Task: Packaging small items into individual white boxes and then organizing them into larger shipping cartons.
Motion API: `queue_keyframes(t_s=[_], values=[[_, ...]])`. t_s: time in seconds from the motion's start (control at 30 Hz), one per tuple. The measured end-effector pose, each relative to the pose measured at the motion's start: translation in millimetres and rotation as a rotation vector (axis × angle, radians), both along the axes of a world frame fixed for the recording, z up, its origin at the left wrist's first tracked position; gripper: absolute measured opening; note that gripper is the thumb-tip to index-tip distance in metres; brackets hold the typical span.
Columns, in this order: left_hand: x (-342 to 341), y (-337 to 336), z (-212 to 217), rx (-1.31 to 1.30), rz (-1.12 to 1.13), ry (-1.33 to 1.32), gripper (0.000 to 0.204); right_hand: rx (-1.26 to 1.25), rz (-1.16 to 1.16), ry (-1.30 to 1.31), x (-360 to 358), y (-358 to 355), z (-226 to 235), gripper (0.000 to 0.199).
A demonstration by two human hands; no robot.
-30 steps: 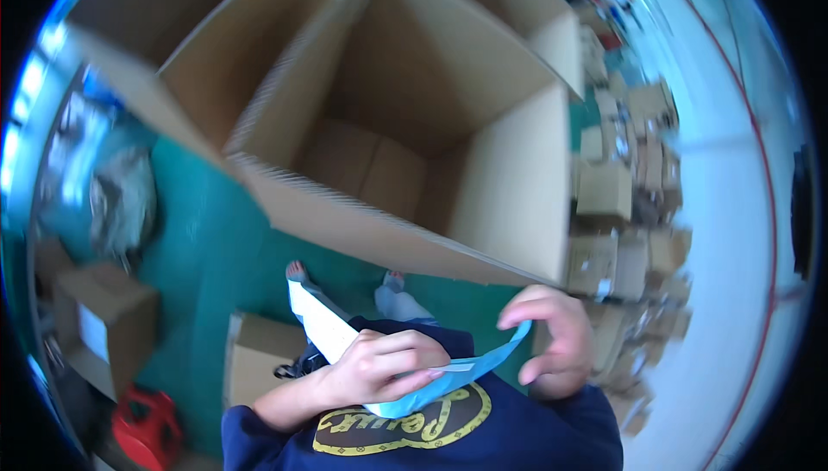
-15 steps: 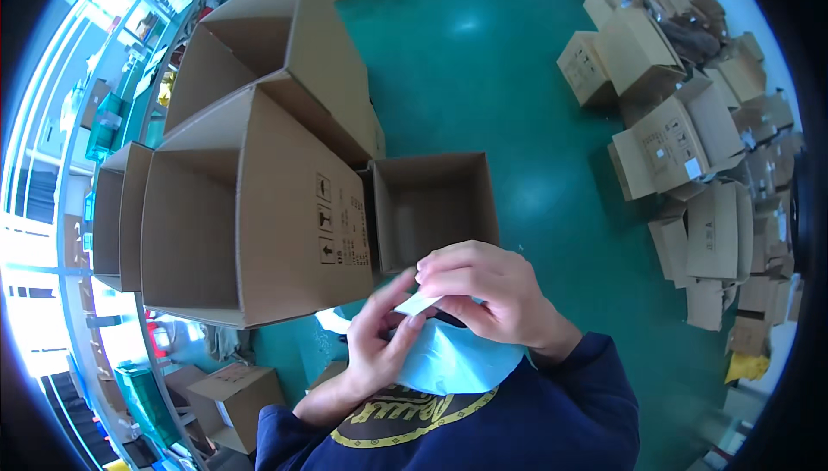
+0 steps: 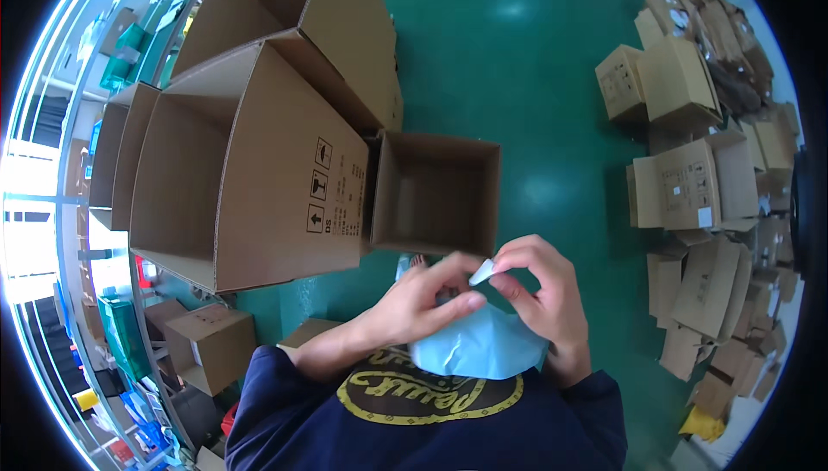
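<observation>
Both hands meet in front of the chest, low in the head view. The left hand [image 3: 423,298] comes in from the lower left with the forearm angled up and to the right, its fingers stretched toward the right hand and pressed onto the top edge of a soft, light-blue plastic bag [image 3: 479,346]. The right hand [image 3: 539,294] is arched over from the right, wrist bent, thumb and forefinger pinched together on a small white strip [image 3: 481,273] at the bag's upper edge. The bag hangs between the two hands, against the dark navy sweatshirt with a yellow print [image 3: 431,411], above the green floor [image 3: 552,83]. Just beyond the hands stands a small open brown cardboard box [image 3: 435,191], touching a much larger open cardboard carton [image 3: 259,169] to its left. Flattened and stacked cartons [image 3: 699,178] lie well apart on the right.
</observation>
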State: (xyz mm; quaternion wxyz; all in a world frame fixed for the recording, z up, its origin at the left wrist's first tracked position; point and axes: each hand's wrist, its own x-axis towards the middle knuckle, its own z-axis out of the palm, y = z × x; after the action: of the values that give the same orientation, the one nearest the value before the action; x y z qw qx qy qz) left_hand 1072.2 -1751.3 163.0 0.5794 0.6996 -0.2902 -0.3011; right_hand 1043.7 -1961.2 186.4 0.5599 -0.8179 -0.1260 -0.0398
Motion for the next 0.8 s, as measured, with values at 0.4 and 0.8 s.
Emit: queue_keyframes(t_s=[0.4, 0.8], values=[[-9.9, -135.6, -18.4, 0.21, 0.533, -0.128, 0.024, 0.057, 0.026, -0.008, 18.4, -109.4, -32.3, 0.014], [28.8, -374.9, -50.8, 0.043, 0.611, -0.151, 0.015, 0.19, 0.081, 0.275, 80.9, -343.9, -58.2, 0.016]])
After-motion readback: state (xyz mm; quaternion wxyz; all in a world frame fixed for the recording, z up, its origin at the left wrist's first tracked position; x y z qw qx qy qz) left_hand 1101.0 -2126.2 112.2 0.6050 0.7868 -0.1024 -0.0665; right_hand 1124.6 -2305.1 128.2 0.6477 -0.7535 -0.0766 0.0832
